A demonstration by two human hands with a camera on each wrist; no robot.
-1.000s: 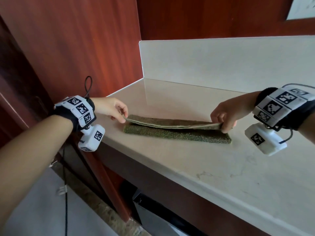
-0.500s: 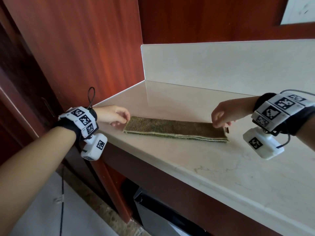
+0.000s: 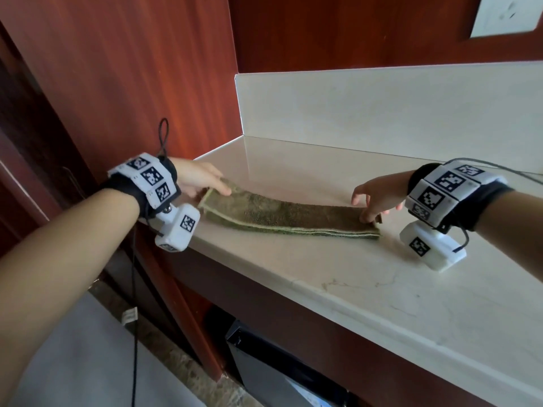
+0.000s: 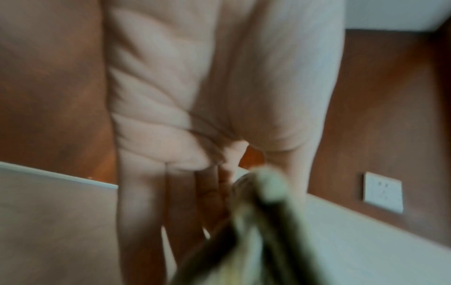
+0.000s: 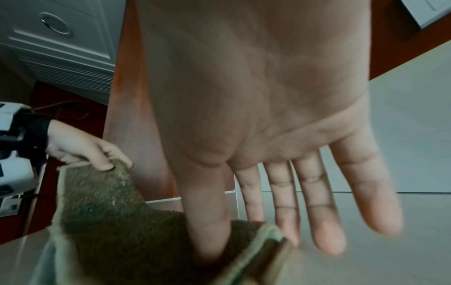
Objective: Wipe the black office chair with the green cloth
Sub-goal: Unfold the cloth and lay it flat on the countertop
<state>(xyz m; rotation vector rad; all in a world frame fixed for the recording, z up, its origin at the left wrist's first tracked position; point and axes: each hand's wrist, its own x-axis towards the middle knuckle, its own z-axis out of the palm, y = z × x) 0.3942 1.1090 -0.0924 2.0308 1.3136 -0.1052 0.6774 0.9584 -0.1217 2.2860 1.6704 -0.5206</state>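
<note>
The green cloth (image 3: 288, 215) lies folded into a long strip on the pale stone counter (image 3: 352, 274). My left hand (image 3: 202, 179) grips its left end and holds that end raised off the counter; the left wrist view shows the blurred cloth (image 4: 268, 231) between thumb and fingers. My right hand (image 3: 376, 198) is at the right end with its fingers straight. In the right wrist view its thumb (image 5: 207, 221) presses on the cloth (image 5: 109, 221). No black office chair is in any view.
A pale backsplash (image 3: 382, 113) rises behind the counter, with red-brown wood panels (image 3: 147, 69) to the left and above. A dark appliance (image 3: 279, 371) sits under the counter. A wall outlet (image 3: 511, 13) is at the top right.
The upper layer was laid down onto the cloth, making a flat strip. Now my left hand has lifted the left end, and my right hand's fingers have straightened at the right end.
</note>
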